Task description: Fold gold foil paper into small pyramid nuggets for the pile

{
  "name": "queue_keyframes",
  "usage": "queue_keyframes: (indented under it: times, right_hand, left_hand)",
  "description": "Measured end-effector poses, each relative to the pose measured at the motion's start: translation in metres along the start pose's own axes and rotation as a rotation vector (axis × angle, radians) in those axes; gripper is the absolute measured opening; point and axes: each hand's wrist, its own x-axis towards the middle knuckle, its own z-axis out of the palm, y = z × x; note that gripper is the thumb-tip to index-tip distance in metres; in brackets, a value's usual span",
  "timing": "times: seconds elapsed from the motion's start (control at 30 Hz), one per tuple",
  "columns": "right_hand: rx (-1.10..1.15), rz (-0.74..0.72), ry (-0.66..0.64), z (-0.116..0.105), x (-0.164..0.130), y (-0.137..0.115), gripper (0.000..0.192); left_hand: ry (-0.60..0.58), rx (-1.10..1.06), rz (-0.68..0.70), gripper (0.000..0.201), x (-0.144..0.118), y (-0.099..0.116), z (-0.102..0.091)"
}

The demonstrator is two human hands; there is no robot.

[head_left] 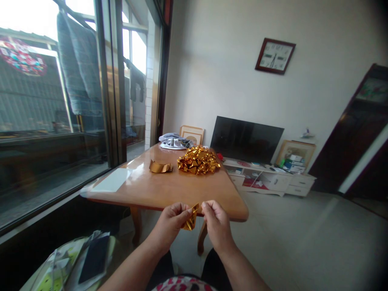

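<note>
A folded piece of gold foil paper (190,222) is pinched between the thumb and fingers of my left hand (172,224), just in front of the table's near edge. Close beside its upper right corner is my right hand (218,225), thumb and forefinger pressed together. Whether those fingertips hold a bit of the foil cannot be made out. Farther up the wooden table (160,188) lies a heap of folded gold foil pieces (198,161). Left of the heap is a curled stack of flat gold foil sheets (160,166).
A pale sheet (112,180) lies at the table's left side, and folded clothes (174,140) at its far end. Below left, a dark phone (94,258) rests on a cluttered seat. A television (246,139) stands on a white cabinet (279,182) beyond the table.
</note>
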Motion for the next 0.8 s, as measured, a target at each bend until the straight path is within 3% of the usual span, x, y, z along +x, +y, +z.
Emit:
queue_keyframes:
  times: [0.13,0.33,0.5,0.7,0.8]
  right_hand:
    - [0.016,0.035,-0.071,0.003,-0.002,-0.002,0.034]
    - [0.005,-0.030,-0.087,0.002,-0.001,-0.001,0.033]
    - [0.078,0.113,-0.135,0.002,0.003,0.009,0.036]
    - [0.003,0.032,0.021,0.003,0.001,0.001,0.032]
    - [-0.013,0.020,0.024,0.005,0.001,-0.004,0.028]
  left_hand:
    - [0.004,0.022,0.012,0.036,-0.002,0.005,0.005]
    - [0.007,0.044,0.031,0.037,-0.001,0.002,0.006]
    - [0.036,0.102,0.075,0.037,0.004,-0.008,0.001]
    - [0.158,0.296,0.210,0.031,0.005,-0.010,-0.002]
    - [0.198,0.415,0.276,0.028,0.004,-0.008,-0.001]
